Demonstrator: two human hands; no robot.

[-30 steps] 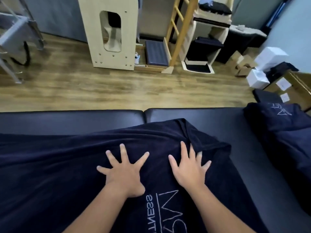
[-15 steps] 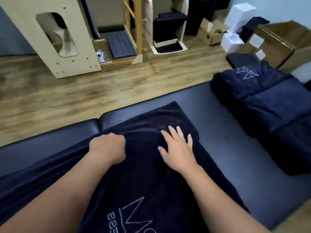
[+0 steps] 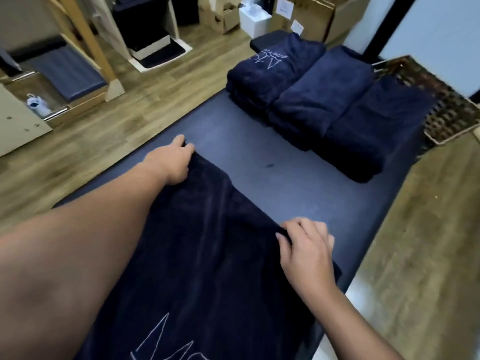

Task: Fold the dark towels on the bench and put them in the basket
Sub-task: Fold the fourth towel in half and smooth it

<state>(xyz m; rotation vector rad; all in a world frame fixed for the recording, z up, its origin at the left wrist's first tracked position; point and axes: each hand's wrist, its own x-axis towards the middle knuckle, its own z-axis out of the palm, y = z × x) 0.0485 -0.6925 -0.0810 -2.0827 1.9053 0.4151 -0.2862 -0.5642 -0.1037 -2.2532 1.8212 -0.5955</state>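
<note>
Both hands have left the flat, pressing pose of a second ago and gone out to the towel's far edge, while the view has swung right to take in the basket. At the left, the left hand [image 3: 172, 161] reaches along the far side of the table [image 3: 259, 162] and curls over the towel's far corner, fingers hooked on the cloth, apparently gripping it; the spread dark towel [image 3: 207, 242] lies between the two arms, its stitched logo near the bottom of the view, its end edge running from one hand to the other; the right hand [image 3: 306, 245] pinches the near corner of that same edge, fingers bent with cloth bunched under them. Holding both corners of one edge looks like the start of a fold, since lifting them together would carry the end back over the rest evenly. Further right, well apart from the hands, folded dark towels [image 3: 311, 100] sit side by side on the table, seemingly staged for loading; just beyond them the woven basket [image 3: 452, 107] stands at the table's end, with dark cloth seemingly already inside.
</note>
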